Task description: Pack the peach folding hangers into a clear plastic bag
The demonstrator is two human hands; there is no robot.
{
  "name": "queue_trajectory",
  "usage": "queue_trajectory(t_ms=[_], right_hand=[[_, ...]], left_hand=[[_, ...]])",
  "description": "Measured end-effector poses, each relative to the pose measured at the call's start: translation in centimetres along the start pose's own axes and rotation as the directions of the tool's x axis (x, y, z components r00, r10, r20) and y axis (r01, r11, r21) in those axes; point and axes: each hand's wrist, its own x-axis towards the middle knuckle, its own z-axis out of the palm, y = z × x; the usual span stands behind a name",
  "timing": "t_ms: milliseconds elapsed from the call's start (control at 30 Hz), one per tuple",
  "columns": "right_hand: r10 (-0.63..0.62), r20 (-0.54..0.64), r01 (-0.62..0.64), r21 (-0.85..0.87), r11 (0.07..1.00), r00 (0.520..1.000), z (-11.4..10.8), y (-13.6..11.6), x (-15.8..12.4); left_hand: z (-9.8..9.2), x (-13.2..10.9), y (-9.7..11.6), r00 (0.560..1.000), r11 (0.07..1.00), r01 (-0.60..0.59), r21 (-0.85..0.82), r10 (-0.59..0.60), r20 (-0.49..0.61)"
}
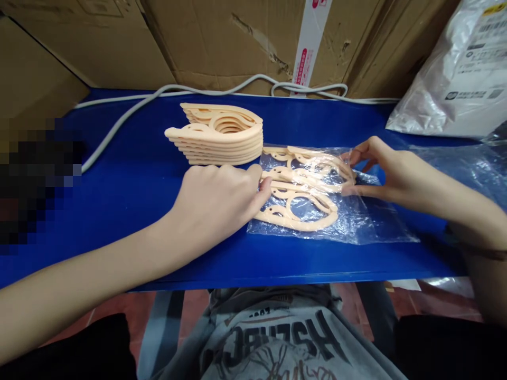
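Peach-coloured plastic folding hangers (312, 226) lie flat inside a clear plastic bag (368, 221) on the blue table. My left hand (222, 192) is closed at the bag's left edge, thumb against the film beside the hanger ends; its curled fingers are mostly hidden. At the other end, my right hand (380, 166) grips the rounded end of the upper bagged hanger through the film, between thumb and fingers. Just beyond my left hand stands a neat stack of matching folded hangers (222, 140), untouched.
Cardboard boxes (229, 47) line the back of the blue table (130, 232). A white cable (166, 88) runs along them. A white plastic parcel (447, 95) stands at the back right, with more clear film (447, 163) below it. The far left is pixelated.
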Motion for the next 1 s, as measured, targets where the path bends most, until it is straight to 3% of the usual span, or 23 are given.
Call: queue_trajectory(t_ms=[67,133,233,433,633,800,1000], right_hand=[[-0.031,-0.062,0.037,0.093,0.995,0.998,0.5,-0.2,0.5],[-0.047,-0.1,0.062,0.154,0.986,0.994,1.0,-0.2,0.9],[-0.05,-0.115,0.072,0.195,0.978,0.992,1.5,0.2,1.2],[-0.042,-0.143,0.068,0.182,0.981,0.989,1.9,0.4,1.6],[-0.051,-0.132,0.073,0.169,0.983,0.99,1.2,0.2,1.2],[-0.083,-0.135,0.102,0.144,0.984,0.987,0.9,0.2,0.9],[-0.029,-0.155,0.053,0.149,0.987,0.987,1.3,-0.1,1.0]], left_hand=[[-0.4,0.2,0.5,0.981,0.995,0.087,0.042,-0.093,0.173],[-0.9,0.6,0.9,0.928,0.986,0.15,0.073,-0.166,0.332],[-1.2,1.0,1.1,0.876,0.981,0.183,0.063,-0.192,0.443],[-0.5,1.2,0.6,0.878,0.973,0.231,-0.031,-0.194,0.437],[0.3,1.2,-0.1,0.906,0.92,0.287,-0.267,-0.17,0.387],[0.2,1.5,-0.4,0.888,0.864,0.326,-0.384,-0.14,0.438],[0.2,1.7,-0.7,0.882,0.834,0.33,-0.443,-0.104,0.46]])
